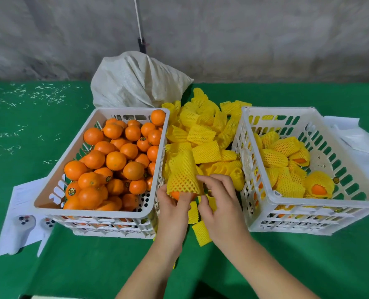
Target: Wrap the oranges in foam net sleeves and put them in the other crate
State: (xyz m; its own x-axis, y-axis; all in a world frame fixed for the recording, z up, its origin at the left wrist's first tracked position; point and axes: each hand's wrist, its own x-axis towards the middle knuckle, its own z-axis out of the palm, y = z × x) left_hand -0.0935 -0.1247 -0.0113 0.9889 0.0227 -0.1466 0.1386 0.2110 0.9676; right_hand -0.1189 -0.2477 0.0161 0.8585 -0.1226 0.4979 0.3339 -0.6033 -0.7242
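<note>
A white crate (56,169) on the left is heaped with bare oranges (114,160). Between the crates lies a pile of yellow foam net sleeves (203,134). The white crate (287,201) on the right holds several sleeved oranges (287,165). In front of the pile, my left hand (172,210) grips an orange (177,194) from below. A yellow sleeve (182,175) is pulled partway down over it, so only its bottom shows. My right hand (218,201) pinches that sleeve's right edge with its fingertips.
A grey woven sack (136,83) stands behind the crates against the wall. White papers lie under the left crate (21,203) and beside the right one (356,137). Loose sleeves (201,233) sit on the green table cover near my wrists.
</note>
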